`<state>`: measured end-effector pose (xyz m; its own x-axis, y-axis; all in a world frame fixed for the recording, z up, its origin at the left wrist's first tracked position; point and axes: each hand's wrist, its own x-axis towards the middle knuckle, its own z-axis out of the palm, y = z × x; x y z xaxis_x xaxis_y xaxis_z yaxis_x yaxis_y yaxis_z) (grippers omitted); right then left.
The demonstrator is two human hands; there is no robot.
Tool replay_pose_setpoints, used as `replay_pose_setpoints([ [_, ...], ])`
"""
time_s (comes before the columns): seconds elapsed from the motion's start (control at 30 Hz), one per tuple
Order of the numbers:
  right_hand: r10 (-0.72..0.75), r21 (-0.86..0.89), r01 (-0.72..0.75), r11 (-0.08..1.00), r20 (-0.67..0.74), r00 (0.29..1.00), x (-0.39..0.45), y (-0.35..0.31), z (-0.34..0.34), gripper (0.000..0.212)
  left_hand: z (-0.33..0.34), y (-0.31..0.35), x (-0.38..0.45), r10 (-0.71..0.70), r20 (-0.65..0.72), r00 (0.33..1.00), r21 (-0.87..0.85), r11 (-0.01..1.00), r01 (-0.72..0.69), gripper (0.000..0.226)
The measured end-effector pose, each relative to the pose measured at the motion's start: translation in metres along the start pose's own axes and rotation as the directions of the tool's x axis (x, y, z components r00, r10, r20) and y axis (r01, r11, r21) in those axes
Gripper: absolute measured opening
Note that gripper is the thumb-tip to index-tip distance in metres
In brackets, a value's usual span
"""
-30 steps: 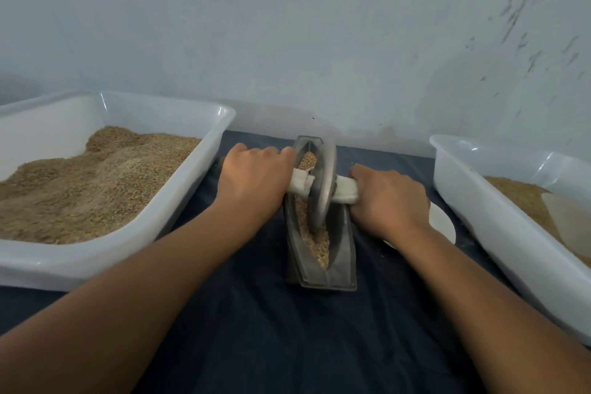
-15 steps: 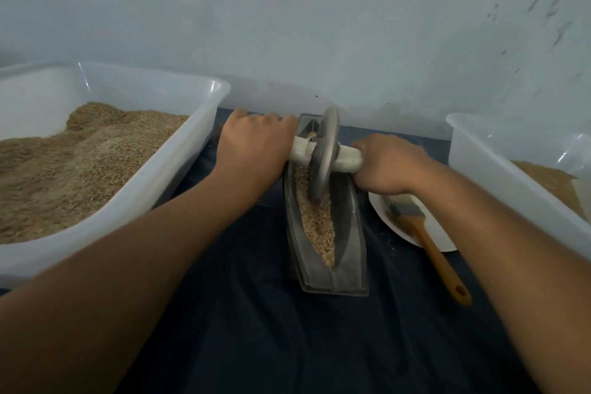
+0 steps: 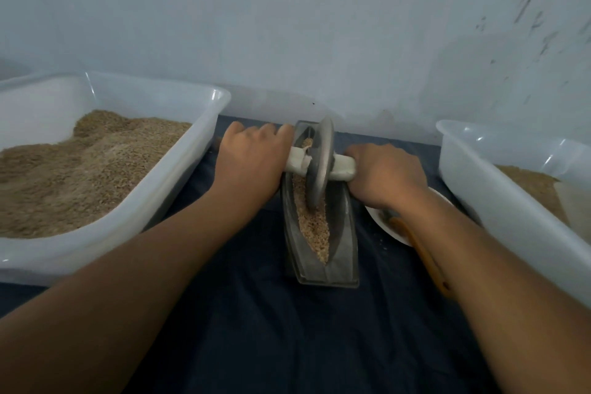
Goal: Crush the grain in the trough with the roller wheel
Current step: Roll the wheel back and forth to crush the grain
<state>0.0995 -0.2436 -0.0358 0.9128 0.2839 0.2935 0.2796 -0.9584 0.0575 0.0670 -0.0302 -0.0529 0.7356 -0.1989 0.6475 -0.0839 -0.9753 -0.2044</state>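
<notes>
Both hands wrapped on axle: left hand (image 3: 252,160), right hand (image 3: 385,174). Wheel (image 3: 319,163) upright at trough (image 3: 347,233) far end, on grain (image 3: 315,227). Advice: press evenly, roll full length, keep wheel vertical.

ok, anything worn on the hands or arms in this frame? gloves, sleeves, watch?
Nothing worn that shows. The left hand and right hand are bare, no gloves, and no rings visible on the backs of the fingers. Both forearms are bare right down to the bottom edge of the frame: no sleeves, no watch, no bands or markings at the wrists. Anything above the elbows is out of view.
</notes>
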Motion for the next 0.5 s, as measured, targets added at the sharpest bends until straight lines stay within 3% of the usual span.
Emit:
replay_pose_setpoints([
  [0.5, 0.051, -0.038, -0.064, 0.997, -0.276, 0.96, -0.049, -0.013, 0.006, 0.023, -0.029, 0.009, -0.029, -0.005, 0.019, 1.0, 0.016, 1.0, 0.005, 0.037],
])
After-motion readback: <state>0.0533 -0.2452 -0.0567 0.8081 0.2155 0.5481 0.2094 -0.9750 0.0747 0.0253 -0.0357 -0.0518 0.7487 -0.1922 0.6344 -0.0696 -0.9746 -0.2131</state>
